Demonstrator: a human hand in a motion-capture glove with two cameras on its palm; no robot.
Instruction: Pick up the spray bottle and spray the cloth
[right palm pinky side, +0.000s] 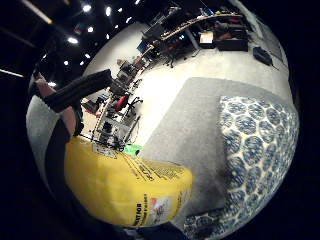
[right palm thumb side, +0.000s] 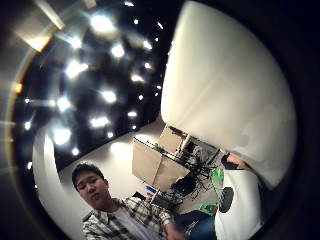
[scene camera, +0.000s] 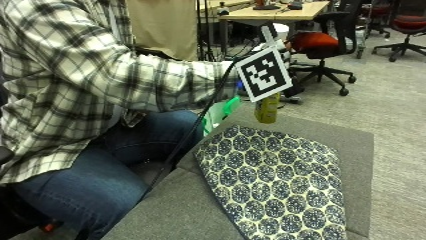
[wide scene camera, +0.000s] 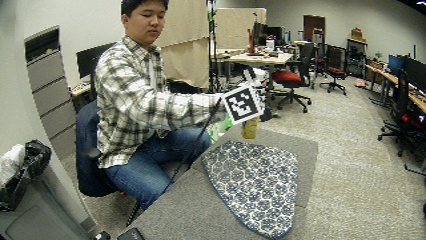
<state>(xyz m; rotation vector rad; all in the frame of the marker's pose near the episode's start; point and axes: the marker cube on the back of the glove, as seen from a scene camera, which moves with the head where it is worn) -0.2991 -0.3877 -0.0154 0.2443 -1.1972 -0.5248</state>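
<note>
While I sit at the table (scene camera: 346, 145), w/ its grey felt-like top, the biggest thing on it is the cloth (scene camera: 273, 182): cream w/ a blue hexagon print, lying flat, roughly a rounded triangle, one edge running along the table's side nearest my knees. It covers much of the top; bare grey shows on the far side & at the near corner.

Next in size, the spray bottle (scene camera: 267, 106). It's yellow w/ a printed label, up off the table, held in the air above the far end of the cloth, roughly upright in the outside view. Only its lower body shows there; the top is hidden behind my glove's gear. In the little-finger-side palm view the yellow body (right palm pinky side: 127, 192) fills the area close to my palm, black trigger/nozzle part sticking out past it, cloth & grey top beyond.

My right hand (scene camera: 283, 52) is raised in front of me, arm stretched fwd in a plaid sleeve, gripping the spray bottle near its top. Fingers themselves mostly hidden in the outside views; a fingertip shows beside the bottle's black head in the palm view.

Thumb-side palm view shows only ceiling lights, a white surface close by & the room.
</note>
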